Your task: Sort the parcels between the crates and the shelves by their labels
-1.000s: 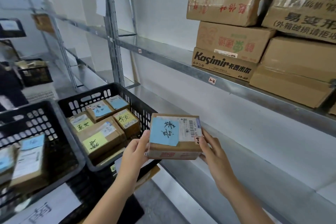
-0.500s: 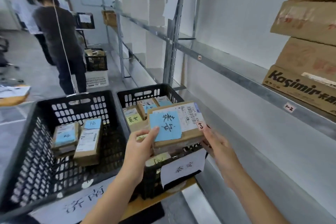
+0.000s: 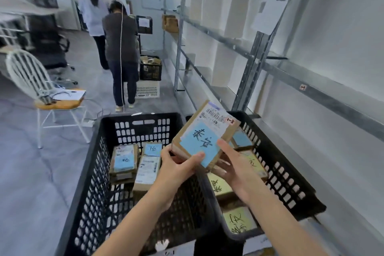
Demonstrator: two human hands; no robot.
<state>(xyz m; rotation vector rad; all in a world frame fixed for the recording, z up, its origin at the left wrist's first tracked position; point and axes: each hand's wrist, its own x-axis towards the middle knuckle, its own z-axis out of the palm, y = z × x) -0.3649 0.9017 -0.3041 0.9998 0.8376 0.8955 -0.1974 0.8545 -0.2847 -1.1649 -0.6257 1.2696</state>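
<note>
1. The left grip (image 3: 178, 165) is pinching the near left corner of a brown parcel (image 3: 216, 129). Its thumb is lying on the parcel's blue label (image 3: 197, 141) and its fingers are curling underneath.
2. The right grip (image 3: 235, 169) is clasping the near right edge of the parcel, with the thumb pressing on top at the label's edge and the fingers wrapping below.
3. The parcel is tilting in the air between both grips, above the line where the two black crates are meeting.
4. The left crate (image 3: 91, 172) is carrying parcels with blue labels (image 3: 124, 159) and one long box with a white shipping label (image 3: 148, 169).
5. The right crate (image 3: 280, 172) is carrying yellow-labelled parcels (image 3: 239, 221) and a blue-labelled one, partly hidden behind the held parcel.
6. Metal shelves (image 3: 311, 81) are running along the right side.
7. Two people (image 3: 120, 48) are standing further down the aisle with their backs turned, near a white chair (image 3: 31, 77).
</note>
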